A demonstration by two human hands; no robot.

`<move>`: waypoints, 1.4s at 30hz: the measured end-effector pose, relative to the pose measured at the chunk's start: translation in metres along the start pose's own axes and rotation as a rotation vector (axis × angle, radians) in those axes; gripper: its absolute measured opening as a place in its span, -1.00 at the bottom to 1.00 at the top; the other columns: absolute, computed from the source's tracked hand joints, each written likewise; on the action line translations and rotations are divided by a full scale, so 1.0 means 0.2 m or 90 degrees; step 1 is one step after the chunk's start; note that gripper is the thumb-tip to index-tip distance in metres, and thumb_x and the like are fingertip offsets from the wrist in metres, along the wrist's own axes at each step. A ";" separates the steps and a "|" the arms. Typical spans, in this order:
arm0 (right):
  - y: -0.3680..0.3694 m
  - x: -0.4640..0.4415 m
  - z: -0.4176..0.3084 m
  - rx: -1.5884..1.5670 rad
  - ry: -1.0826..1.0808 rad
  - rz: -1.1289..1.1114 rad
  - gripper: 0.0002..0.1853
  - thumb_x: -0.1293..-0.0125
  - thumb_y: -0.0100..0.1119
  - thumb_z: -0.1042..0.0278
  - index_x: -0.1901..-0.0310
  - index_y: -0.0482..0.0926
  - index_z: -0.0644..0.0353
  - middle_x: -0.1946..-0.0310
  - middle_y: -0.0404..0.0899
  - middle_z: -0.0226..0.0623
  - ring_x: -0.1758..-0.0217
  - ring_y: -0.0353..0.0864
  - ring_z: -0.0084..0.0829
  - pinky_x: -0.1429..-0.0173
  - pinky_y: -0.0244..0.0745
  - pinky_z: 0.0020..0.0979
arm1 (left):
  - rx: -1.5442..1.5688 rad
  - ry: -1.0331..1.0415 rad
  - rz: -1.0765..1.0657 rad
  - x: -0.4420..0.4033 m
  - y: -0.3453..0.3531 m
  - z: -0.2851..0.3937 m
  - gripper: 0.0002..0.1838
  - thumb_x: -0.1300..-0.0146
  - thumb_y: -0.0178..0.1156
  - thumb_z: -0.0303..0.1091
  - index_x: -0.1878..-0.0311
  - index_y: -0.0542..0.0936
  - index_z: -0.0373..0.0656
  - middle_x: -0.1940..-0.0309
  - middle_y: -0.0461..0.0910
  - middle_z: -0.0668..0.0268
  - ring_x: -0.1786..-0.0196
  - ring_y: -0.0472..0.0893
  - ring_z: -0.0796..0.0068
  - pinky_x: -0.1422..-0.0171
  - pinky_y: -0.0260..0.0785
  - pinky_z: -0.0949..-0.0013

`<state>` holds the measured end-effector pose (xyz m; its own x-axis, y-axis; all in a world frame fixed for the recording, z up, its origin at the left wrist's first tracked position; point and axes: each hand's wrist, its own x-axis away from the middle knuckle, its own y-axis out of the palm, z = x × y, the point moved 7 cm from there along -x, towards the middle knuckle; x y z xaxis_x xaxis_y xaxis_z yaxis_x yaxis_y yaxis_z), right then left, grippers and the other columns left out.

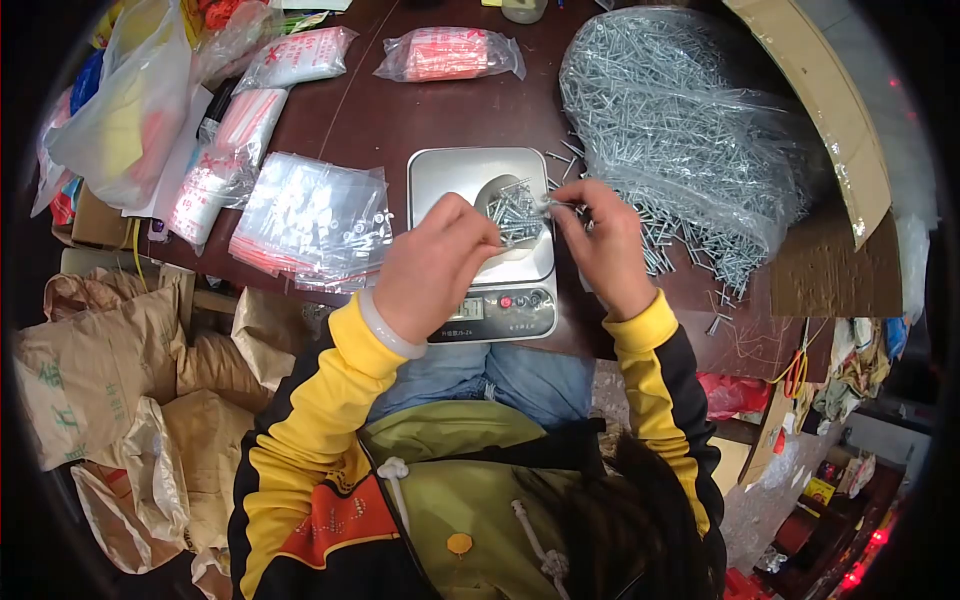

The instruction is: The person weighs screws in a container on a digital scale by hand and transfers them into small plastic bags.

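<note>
Dozens of screws sit in a small dish on a digital scale, and my read is that the step in hand is topping up or trimming that pile by a few pieces. The right hand is at the dish's right edge, thumb and fingers pinched on what looks like a few more screws. Big plastic bag full of them is just to the right, spilling loose screws onto the counter.

Next move, I'd say, calls for letting that pinch go cleanly over the dish, then checking the display, which the left hand partly covers, so no way to read it properly. Flat zip bags lie left of the scale, handy if the batch needs bagging.

Pose-wise, both forearms come up from below and angle inward, hands either side of the dish. Left one's palm down, fingertips drawn together by the near-left rim; can't tell if it's actually gripping the dish or just resting there. White bracelet on that wrist, btw.
</note>
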<state>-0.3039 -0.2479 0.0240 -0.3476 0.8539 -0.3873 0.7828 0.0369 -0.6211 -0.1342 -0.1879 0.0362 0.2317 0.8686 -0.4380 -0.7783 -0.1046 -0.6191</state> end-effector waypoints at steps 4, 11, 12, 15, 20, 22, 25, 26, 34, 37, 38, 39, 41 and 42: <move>-0.07 -0.06 -0.11 -0.065 0.013 -0.010 -0.87 -0.15 0.33 0.49 0.25 0.65 0.24 0.39 0.66 -0.20 0.39 0.63 -0.22 0.25 0.49 -0.31 | 0.165 -0.162 -0.025 0.03 -0.01 -0.08 -0.92 -0.19 0.26 -0.58 0.25 0.59 -0.26 0.30 0.49 0.32 0.31 0.60 0.51 0.27 0.44 0.49; 0.00 -0.12 -0.24 -0.051 -0.140 -0.028 -0.85 -0.14 0.33 0.51 0.22 0.71 0.21 0.36 0.66 -0.24 0.27 0.63 -0.26 0.18 0.49 -0.37 | 0.447 -0.334 -0.039 0.10 0.04 -0.27 -0.93 -0.23 0.23 -0.61 0.22 0.58 -0.33 0.27 0.49 0.32 0.42 0.58 0.63 0.26 0.44 0.57; -0.03 -0.13 -0.24 -0.066 -0.100 -0.031 -0.84 -0.14 0.33 0.51 0.21 0.72 0.21 0.36 0.66 -0.24 0.27 0.63 -0.28 0.18 0.49 -0.37 | 0.459 -0.348 -0.055 0.11 0.04 -0.29 -0.93 -0.24 0.23 -0.61 0.21 0.58 -0.34 0.27 0.49 0.32 0.43 0.57 0.66 0.26 0.44 0.59; -0.06 -0.12 -0.19 -0.102 -0.032 -0.042 -0.82 -0.14 0.33 0.52 0.19 0.73 0.19 0.37 0.65 -0.26 0.28 0.62 -0.32 0.19 0.48 -0.39 | 0.449 -0.328 -0.064 0.11 0.01 -0.29 -0.87 -0.24 0.23 -0.61 0.14 0.58 -0.33 0.22 0.48 0.31 0.42 0.56 0.69 0.28 0.41 0.61; -0.01 -0.11 -0.23 -0.100 -0.044 -0.064 -0.83 -0.13 0.35 0.52 0.20 0.73 0.20 0.36 0.67 -0.22 0.28 0.63 -0.30 0.16 0.49 -0.37 | 0.422 -0.290 -0.016 0.13 -0.05 -0.26 -0.79 -0.22 0.24 -0.62 0.06 0.58 -0.29 0.18 0.47 0.33 0.41 0.50 0.75 0.30 0.38 0.63; 0.02 -0.11 -0.25 -0.088 -0.087 -0.054 -0.83 -0.11 0.35 0.52 0.22 0.72 0.20 0.34 0.67 -0.21 0.27 0.64 -0.28 0.16 0.51 -0.37 | 0.392 -0.281 0.003 0.14 -0.09 -0.25 -0.77 -0.22 0.24 -0.62 0.05 0.58 -0.28 0.18 0.48 0.33 0.40 0.50 0.75 0.30 0.38 0.63; 0.00 -0.12 -0.25 -0.080 -0.106 -0.018 -0.83 -0.12 0.35 0.52 0.22 0.71 0.20 0.32 0.67 -0.19 0.27 0.65 -0.30 0.17 0.51 -0.38 | 0.324 -0.281 0.040 0.19 -0.18 -0.23 -0.78 -0.21 0.25 -0.62 0.06 0.59 -0.26 0.18 0.52 0.32 0.38 0.52 0.71 0.31 0.39 0.61; -0.03 -0.12 -0.22 -0.072 -0.070 -0.004 -0.83 -0.12 0.34 0.52 0.21 0.71 0.20 0.31 0.67 -0.18 0.28 0.64 -0.29 0.17 0.51 -0.37 | 0.290 -0.289 0.055 0.21 -0.22 -0.23 -0.79 -0.20 0.25 -0.61 0.08 0.60 -0.26 0.18 0.54 0.30 0.37 0.54 0.68 0.31 0.40 0.59; -0.20 -0.04 0.03 0.191 -0.025 0.007 -0.66 -0.18 0.27 0.53 -0.02 0.62 0.17 0.12 0.62 -0.17 0.21 0.62 -0.25 0.13 0.50 -0.34 | -0.204 -0.095 0.038 0.36 -0.40 -0.21 -0.80 -0.11 0.30 -0.52 0.15 0.67 -0.21 0.07 0.65 0.13 -0.03 0.62 0.14 -0.07 0.43 0.21; -0.13 -0.05 -0.08 0.061 -0.049 -0.100 -0.65 -0.12 0.29 0.58 0.01 0.62 0.16 0.12 0.58 -0.17 0.17 0.59 -0.20 0.12 0.50 -0.32 | -0.263 -0.107 -0.028 0.43 -0.31 -0.30 -0.75 -0.12 0.25 -0.56 0.09 0.67 -0.23 -0.02 0.63 0.10 -0.21 0.54 0.08 -0.29 0.29 0.12; -0.09 -0.05 -0.11 0.052 -0.071 -0.128 -0.66 -0.11 0.29 0.59 0.03 0.62 0.17 0.15 0.57 -0.17 0.17 0.59 -0.19 0.12 0.50 -0.33 | -0.279 -0.103 -0.045 0.45 -0.28 -0.34 -0.73 -0.13 0.24 -0.58 0.07 0.66 -0.24 -0.04 0.63 0.09 -0.22 0.54 0.08 -0.31 0.28 0.12; -0.05 -0.05 -0.14 0.044 -0.093 -0.154 -0.66 -0.09 0.29 0.60 0.05 0.62 0.17 0.18 0.56 -0.18 0.18 0.59 -0.18 0.13 0.50 -0.33 | -0.285 -0.077 -0.030 0.44 -0.28 -0.33 -0.75 -0.13 0.22 -0.60 0.09 0.65 -0.24 0.03 0.65 0.09 -0.16 0.58 0.10 -0.26 0.32 0.15; 0.02 -0.04 -0.20 0.030 -0.109 -0.166 -0.74 -0.06 0.32 0.59 0.16 0.62 0.17 0.27 0.51 -0.21 0.20 0.57 -0.17 0.16 0.49 -0.32 | -0.239 -0.098 0.010 0.44 -0.30 -0.32 -0.77 -0.15 0.22 -0.61 0.11 0.65 -0.25 0.10 0.66 0.11 -0.06 0.62 0.12 -0.16 0.38 0.21; 0.04 -0.04 -0.20 0.047 -0.113 -0.174 -0.76 -0.06 0.32 0.57 0.19 0.61 0.16 0.27 0.51 -0.22 0.21 0.57 -0.17 0.17 0.49 -0.31 | -0.216 -0.108 0.030 0.44 -0.31 -0.31 -0.79 -0.15 0.21 -0.62 0.12 0.64 -0.26 0.14 0.66 0.12 -0.01 0.65 0.14 -0.11 0.41 0.24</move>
<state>-0.2737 -0.2332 0.0498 -0.6298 0.7132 -0.3079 0.6103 0.2091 -0.7641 -0.0300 -0.1356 -0.0051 0.0779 0.9236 -0.3753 -0.5413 -0.2769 -0.7939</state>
